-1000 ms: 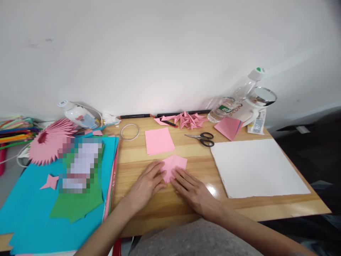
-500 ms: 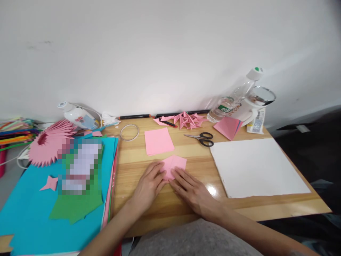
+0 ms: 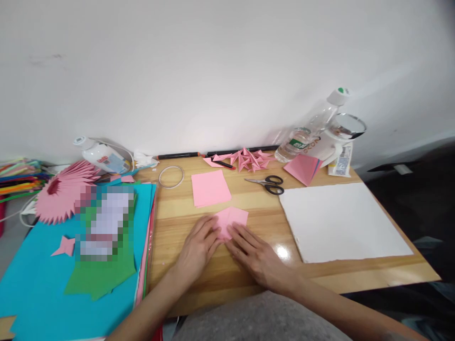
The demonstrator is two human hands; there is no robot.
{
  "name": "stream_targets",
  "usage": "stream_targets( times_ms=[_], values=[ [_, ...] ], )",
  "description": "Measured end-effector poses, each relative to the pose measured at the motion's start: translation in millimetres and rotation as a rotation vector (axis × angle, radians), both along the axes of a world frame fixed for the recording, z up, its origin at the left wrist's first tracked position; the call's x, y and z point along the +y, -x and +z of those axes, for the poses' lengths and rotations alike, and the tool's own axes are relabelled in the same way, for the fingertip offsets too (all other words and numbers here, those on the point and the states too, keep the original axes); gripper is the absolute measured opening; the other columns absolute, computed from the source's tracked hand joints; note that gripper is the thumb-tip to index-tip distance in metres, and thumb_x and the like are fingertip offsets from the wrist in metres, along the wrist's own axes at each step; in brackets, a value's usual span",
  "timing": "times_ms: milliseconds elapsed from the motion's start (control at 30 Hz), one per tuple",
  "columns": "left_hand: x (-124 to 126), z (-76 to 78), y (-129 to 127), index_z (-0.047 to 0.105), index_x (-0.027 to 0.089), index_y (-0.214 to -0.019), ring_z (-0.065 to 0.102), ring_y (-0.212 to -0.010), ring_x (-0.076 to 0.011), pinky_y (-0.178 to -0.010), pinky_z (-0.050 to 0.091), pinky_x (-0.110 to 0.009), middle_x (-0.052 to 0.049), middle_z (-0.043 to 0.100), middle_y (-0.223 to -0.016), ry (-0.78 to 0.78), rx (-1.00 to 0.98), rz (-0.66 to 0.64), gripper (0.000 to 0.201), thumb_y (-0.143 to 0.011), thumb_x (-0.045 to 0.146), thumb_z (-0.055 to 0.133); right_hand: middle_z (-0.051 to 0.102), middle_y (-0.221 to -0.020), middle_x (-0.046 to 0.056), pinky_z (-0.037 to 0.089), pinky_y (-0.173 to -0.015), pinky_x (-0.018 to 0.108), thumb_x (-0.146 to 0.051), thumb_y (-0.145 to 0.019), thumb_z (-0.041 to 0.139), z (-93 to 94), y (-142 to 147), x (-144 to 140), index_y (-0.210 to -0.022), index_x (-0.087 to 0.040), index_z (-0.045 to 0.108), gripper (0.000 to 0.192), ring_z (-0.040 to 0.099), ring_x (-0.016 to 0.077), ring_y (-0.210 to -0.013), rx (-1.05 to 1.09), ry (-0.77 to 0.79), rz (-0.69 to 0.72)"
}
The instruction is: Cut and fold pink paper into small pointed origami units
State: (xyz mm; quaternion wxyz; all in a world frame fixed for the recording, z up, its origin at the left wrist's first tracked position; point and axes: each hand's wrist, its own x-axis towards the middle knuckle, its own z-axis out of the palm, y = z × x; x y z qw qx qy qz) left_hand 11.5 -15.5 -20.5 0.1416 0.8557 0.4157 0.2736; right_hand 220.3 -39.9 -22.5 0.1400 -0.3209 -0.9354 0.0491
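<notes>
A folded pink paper piece (image 3: 232, 219) lies flat on the wooden table (image 3: 220, 279) in front of me. My left hand (image 3: 196, 249) presses its near left edge with flat fingers. My right hand (image 3: 256, 258) presses its near right edge the same way, and the fingertips of both meet at the paper's lower point. A flat stack of pink square sheets (image 3: 209, 187) lies just beyond it.
Black scissors (image 3: 268, 183), a heap of folded pink pieces (image 3: 250, 159) and a marker lie at the back. A large white sheet (image 3: 341, 222) covers the right side. Coloured paper sheets (image 3: 71, 279) and a pink paper flower (image 3: 59, 192) fill the left. A bottle (image 3: 313, 130) leans at back right.
Both hands stay pressed on the pink piece; the fingertips have drawn slightly closer together at its near point. The view has shifted a little.
</notes>
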Motion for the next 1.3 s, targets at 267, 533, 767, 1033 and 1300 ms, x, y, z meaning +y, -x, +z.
stream_targets(
  times_ms=[267, 533, 767, 1033, 1300],
  values=[
    [1.7, 1.8, 2.6, 0.064, 0.016, -0.095, 0.052, -0.114, -0.0243, -0.09, 0.052, -0.044, -0.011, 0.062, -0.111, 0.03, -0.024, -0.022, 0.014, -0.088, 0.019, 0.053, 0.051, -0.131, 0.022, 0.041, -0.103, 0.049, -0.012, -0.087, 0.049, -0.1, 2.7, -0.8, -0.121, -0.007, 0.055, 0.035, 0.033, 0.0325, -0.133, 0.009, -0.026, -0.02],
    [1.4, -2.3, 2.0, 0.064, 0.014, -0.094, 0.052, -0.115, -0.025, -0.09, 0.052, -0.045, -0.013, 0.062, -0.109, 0.027, -0.04, -0.024, 0.012, -0.086, 0.021, 0.056, 0.052, -0.129, 0.023, 0.04, -0.103, 0.05, -0.012, -0.084, 0.053, -0.8, 5.3, -2.6, -0.121, -0.007, 0.055, 0.037, 0.035, 0.0337, -0.131, 0.004, -0.041, -0.042],
    [0.0, -5.3, 1.3, 0.061, 0.018, -0.105, 0.05, -0.118, -0.0243, -0.093, 0.051, -0.044, -0.01, 0.06, -0.112, -0.015, 0.123, -0.017, 0.02, -0.091, 0.025, 0.048, 0.052, -0.129, 0.023, 0.039, -0.103, 0.05, -0.013, -0.084, 0.054, 0.1, 6.2, -3.3, -0.121, -0.007, 0.054, 0.037, 0.034, 0.032, -0.132, 0.008, -0.029, -0.048],
    [0.2, 0.6, 4.9, 0.055, 0.017, -0.119, 0.046, -0.122, -0.0289, -0.096, 0.044, -0.047, -0.014, 0.054, -0.126, -0.07, 0.408, -0.106, 0.03, -0.091, 0.017, 0.044, 0.054, -0.127, 0.019, 0.039, -0.102, 0.049, -0.011, -0.086, 0.05, 1.7, 8.0, -4.3, -0.121, -0.007, 0.055, 0.035, 0.03, 0.0349, -0.132, 0.033, -0.024, -0.077],
    [0.1, 3.6, 2.0, 0.051, 0.012, -0.123, 0.04, -0.128, -0.0285, -0.103, 0.036, -0.046, -0.013, 0.056, -0.128, -0.093, 0.513, -0.178, 0.041, -0.084, 0.005, 0.039, 0.055, -0.131, 0.009, 0.038, -0.091, 0.048, -0.022, -0.091, 0.048, -2.8, 9.9, -13.7, -0.121, -0.018, 0.056, 0.032, 0.047, 0.03, -0.112, 0.021, -0.053, -0.241]
  ],
)
